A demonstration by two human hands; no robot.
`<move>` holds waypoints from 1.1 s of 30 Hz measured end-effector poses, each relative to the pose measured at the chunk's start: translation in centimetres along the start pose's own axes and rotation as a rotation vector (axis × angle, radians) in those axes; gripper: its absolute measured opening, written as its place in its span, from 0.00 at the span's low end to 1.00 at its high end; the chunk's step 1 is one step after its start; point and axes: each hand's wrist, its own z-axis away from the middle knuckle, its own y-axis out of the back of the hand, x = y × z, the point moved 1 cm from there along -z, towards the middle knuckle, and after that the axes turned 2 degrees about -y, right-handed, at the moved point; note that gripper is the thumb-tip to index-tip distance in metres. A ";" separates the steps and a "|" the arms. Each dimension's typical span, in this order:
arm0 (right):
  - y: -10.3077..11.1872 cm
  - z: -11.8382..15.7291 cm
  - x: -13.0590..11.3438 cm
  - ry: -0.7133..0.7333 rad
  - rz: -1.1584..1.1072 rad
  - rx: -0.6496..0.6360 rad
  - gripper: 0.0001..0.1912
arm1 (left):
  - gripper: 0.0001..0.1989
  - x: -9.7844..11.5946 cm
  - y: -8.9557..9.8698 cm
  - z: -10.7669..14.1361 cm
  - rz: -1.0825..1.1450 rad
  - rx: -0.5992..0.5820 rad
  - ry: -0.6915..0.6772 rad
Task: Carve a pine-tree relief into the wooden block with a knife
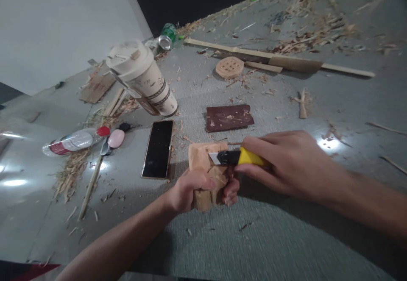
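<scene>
My left hand (193,187) grips a pale, partly carved wooden block (203,156), its thumb across the front and fingertips curled round the right side. The block has facets and a groove between two lower stubs. In my right hand (286,162) is a yellow and black utility knife (251,157), its short blade pointing left and lying against or just over the block's upper face; contact is hard to make out. Just beyond the block lies a dark brown flat piece (229,118) with shavings on it. A phone (158,148) with a dark screen lies left of my left hand.
A tall paper cup (143,75) with a white lid stands behind the phone. A plastic bottle (76,141) lies at left, near a thin stick (90,187). Further back are a green can (167,36), a round carved disc (229,67), long wood strips (280,58) and scattered shavings (305,39).
</scene>
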 end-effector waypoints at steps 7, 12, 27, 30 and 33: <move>0.0 0.1 0.1 0.011 0.013 -0.003 0.28 | 0.18 -0.1 0.2 0.0 -0.014 0.005 0.020; 0.0 0.0 -0.2 0.016 0.019 0.032 0.26 | 0.17 -0.3 -0.3 0.0 -0.018 0.043 -0.001; 0.3 0.1 -1.3 -0.001 0.232 0.131 0.22 | 0.18 1.2 -1.3 -0.2 0.132 -0.020 0.054; 0.8 -0.4 -0.6 -0.082 0.135 0.145 0.25 | 0.16 1.5 -1.2 0.1 0.105 -0.076 0.089; 2.5 -1.3 2.4 -0.474 0.006 0.252 0.31 | 0.16 0.8 -1.0 0.6 -0.138 -0.164 0.150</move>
